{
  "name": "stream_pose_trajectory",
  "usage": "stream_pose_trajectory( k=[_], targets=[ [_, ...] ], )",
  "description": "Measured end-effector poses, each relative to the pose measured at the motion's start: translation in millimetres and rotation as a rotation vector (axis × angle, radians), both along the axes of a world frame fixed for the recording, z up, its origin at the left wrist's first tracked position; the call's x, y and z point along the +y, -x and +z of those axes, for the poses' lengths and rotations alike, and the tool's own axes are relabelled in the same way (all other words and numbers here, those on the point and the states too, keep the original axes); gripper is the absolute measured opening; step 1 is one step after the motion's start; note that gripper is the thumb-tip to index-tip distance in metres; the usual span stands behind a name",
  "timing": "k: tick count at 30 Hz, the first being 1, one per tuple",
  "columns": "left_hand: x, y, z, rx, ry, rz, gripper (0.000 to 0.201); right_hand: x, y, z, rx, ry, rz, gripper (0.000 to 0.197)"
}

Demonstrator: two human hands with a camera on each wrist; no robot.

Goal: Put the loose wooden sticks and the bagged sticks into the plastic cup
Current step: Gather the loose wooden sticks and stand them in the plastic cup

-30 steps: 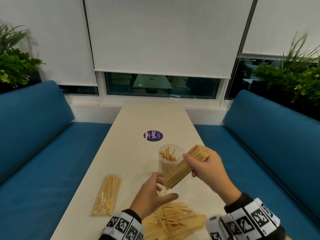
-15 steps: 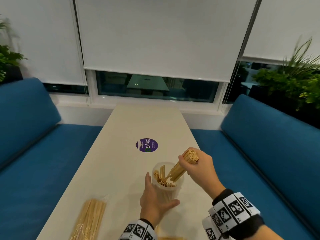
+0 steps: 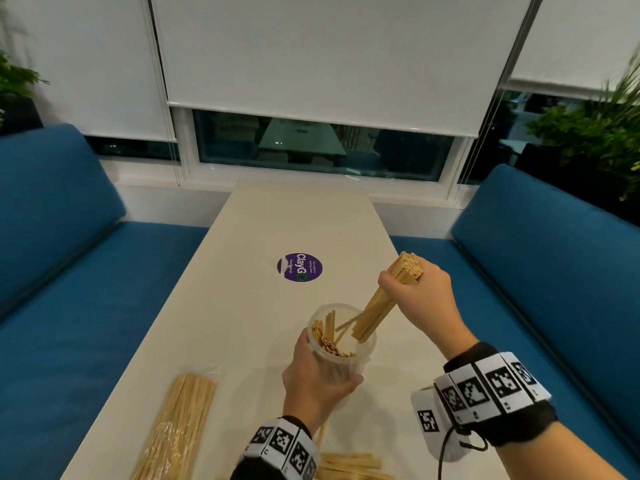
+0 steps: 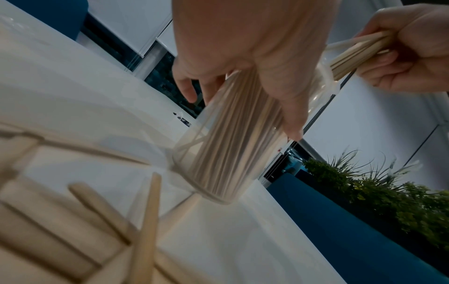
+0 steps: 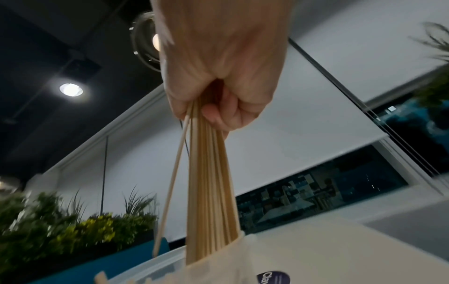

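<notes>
Sticks [image 3: 375, 308] in a bundle slant from the right hand [image 3: 420, 296], fist clamped round them, into the cup [image 3: 363, 355] at lower centre, which the left hand [image 3: 313, 379] grips. Bagged sticks [image 3: 180, 424] lie lower left on the table [image 3: 242, 306].

Loose sticks [image 3: 349, 467] cut off, perhaps blurred.

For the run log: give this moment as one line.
left hand grips plastic cup | right hand lowers stick bundle into cup | bagged sticks on table
</notes>
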State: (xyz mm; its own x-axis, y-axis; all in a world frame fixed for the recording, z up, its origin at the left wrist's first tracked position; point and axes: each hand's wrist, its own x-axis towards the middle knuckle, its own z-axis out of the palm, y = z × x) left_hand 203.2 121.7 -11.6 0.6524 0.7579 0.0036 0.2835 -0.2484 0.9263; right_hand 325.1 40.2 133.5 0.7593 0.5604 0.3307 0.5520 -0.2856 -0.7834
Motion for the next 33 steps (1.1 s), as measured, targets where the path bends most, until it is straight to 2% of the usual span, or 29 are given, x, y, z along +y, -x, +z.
stream_pose_trajectory(
  k=[4,10,11,14,16,17,18,19,21,22,23,24,26,28,31,33],
  targets=[
    [-3,0,-1,-0.008,0.008,-0.011,0.106,8,11,-6,-0.009,0.174,0.138,0.013],
    [-6,7,0,-0.077,0.074,-0.033,0.097,11,16,-55,-0.043,0.313,0.160,0.016],
    [-8,8,-1,-0.082,0.076,-0.033,0.096,10,15,-60,-0.044,0.306,0.168,0.021],
    [-7,6,-5,-0.047,0.052,-0.008,0.097,9,20,-61,-0.043,0.178,0.184,0.065],
    [-4,0,-8,0.046,0.061,-0.049,0.080,6,25,-57,-0.183,0.135,0.245,0.073],
    [-3,2,-8,0.093,0.010,-0.048,0.062,5,29,-57,-0.288,0.181,0.306,0.070],
    [-5,1,-3,0.100,0.032,-0.018,0.047,5,33,-59,-0.377,0.282,0.369,0.064],
    [-5,2,0,0.072,0.060,-0.001,0.043,5,35,-62,-0.437,0.423,0.430,0.062],
    [-9,-4,6,-0.052,0.167,-0.014,0.053,2,36,-72,-0.492,0.648,0.516,0.078],
    [-11,-3,11,-0.072,0.270,-0.004,0.042,2,35,-74,-0.491,0.693,0.521,0.083],
    [-13,7,17,-0.016,0.197,-0.017,0.030,2,34,-75,-0.479,0.695,0.518,0.085],
    [-10,9,14,0.005,0.239,-0.022,0.031,2,33,-74,-0.455,0.672,0.512,0.085],
    [-3,6,12,0.061,0.029,-0.148,0.063,-2,36,-67,-0.419,0.605,0.490,0.080],
    [7,12,-7,0.138,-0.043,-0.200,0.082,-12,42,-60,-0.402,0.516,0.449,0.065],
    [7,37,14,0.285,-0.089,-0.337,0.094,-37,52,-57,-0.373,0.324,0.358,0.044],
    [8,56,16,0.415,-0.109,-0.306,0.086,-57,59,-62,-0.367,0.233,0.292,0.033]
  ],
)
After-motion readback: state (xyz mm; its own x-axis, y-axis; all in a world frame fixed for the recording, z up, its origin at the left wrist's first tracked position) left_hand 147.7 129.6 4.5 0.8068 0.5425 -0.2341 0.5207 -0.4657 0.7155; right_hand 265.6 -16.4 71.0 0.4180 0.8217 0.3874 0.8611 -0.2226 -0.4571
